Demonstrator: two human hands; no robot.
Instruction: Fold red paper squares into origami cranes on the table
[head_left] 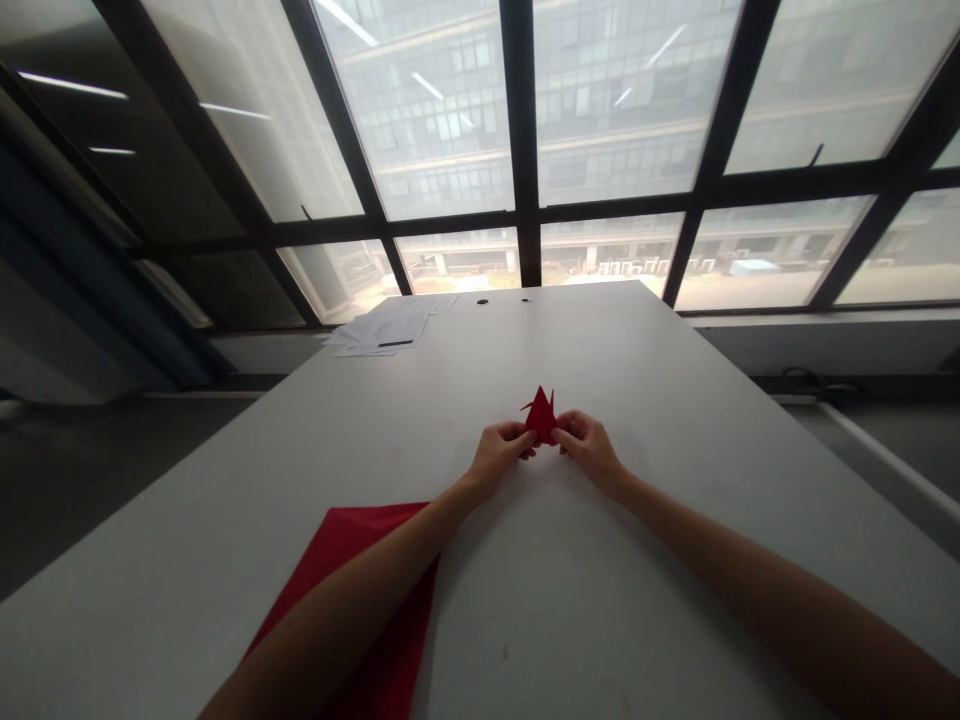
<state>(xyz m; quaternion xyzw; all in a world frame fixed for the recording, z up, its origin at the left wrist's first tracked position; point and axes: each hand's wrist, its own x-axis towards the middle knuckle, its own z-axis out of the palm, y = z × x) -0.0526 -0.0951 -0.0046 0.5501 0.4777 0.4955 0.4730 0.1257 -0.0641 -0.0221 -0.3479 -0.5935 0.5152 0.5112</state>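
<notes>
A small folded red paper crane (pixel 541 415) is held up over the white table (pixel 600 600). Its pointed body stands in the middle, with a thin bent tip on the left and a thin upright one on the right. My left hand (pixel 504 448) pinches its lower left side between thumb and fingers. On the lower right side, my right hand (pixel 589 445) pinches it the same way. Below my left forearm lies a large sheet of red paper (pixel 390 610), partly covered by that arm.
White papers (pixel 382 328) with a dark pen (pixel 395 344) on them lie at the table's far left. Two small round spots, one a dark hole (pixel 482 301), mark the far edge. Large framed windows (pixel 615 100) rise beyond, and a blue curtain (pixel 82 260) hangs left.
</notes>
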